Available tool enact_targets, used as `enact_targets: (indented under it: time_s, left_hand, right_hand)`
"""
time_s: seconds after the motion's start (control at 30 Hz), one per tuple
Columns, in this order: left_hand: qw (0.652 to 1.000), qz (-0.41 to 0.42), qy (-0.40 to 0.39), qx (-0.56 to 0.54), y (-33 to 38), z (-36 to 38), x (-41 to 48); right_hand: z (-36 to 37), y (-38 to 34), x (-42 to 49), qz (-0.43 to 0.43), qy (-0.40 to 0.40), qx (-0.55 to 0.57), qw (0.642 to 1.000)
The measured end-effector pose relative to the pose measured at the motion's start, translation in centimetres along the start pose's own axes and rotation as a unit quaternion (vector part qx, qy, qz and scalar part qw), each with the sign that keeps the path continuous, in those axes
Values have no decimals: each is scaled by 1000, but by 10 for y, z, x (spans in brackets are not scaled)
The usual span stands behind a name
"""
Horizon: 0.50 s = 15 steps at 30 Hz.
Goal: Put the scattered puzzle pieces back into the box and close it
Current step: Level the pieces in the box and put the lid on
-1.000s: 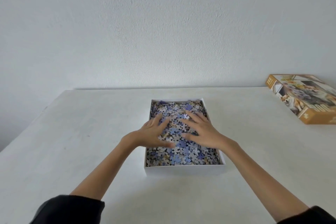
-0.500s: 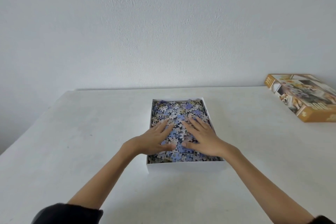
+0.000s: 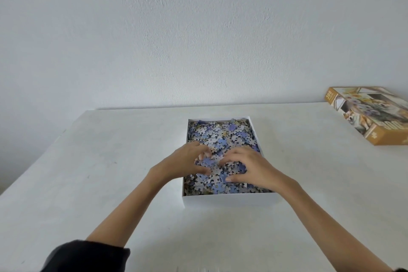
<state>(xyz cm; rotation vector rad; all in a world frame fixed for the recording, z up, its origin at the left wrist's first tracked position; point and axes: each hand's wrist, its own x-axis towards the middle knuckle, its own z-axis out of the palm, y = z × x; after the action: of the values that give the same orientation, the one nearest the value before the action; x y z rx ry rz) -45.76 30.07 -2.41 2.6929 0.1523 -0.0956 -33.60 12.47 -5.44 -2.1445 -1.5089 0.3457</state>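
Left hand [image 3: 187, 161] and right hand [image 3: 249, 165], flat and spread a moment ago, now curl inward and clutch a clump of puzzle pieces [image 3: 223, 137] between them, inside the white box base [image 3: 229, 200]. This is likely levelling the heap so the lid fits. Count: two hands, one base, one orange box lid [image 3: 373, 115] well apart at right on the table [image 3: 110, 161], pieces too many to count.

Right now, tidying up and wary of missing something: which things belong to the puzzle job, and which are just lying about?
Job: white box, puzzle pieces, orange lid, left hand, right hand.
Just there: table, wall, black sleeve.
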Motion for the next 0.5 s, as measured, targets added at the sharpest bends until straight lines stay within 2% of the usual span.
enact_targets:
  time_s: [0.17,0.23,0.33,0.43,0.5]
  left_hand:
    - [999,9,-20,-36,1,-7,-5]
    - [999,21,7,-36,-1,-8,-5]
    - [996,21,39,-80,-2,-7,-6]
    - [992,6,19,-124,-4,-7,-4]
    - [988,7,64,-140,-9,-8,-2]
  right_hand:
    - [-12,5,0,2,-49,49,998]
    - [-15,6,0,-2,-29,82,996]
    - [-10,1,2,-24,9,72,997]
    - [4,-9,4,-58,1,50,997]
    - [13,-14,6,-82,-3,50,995]
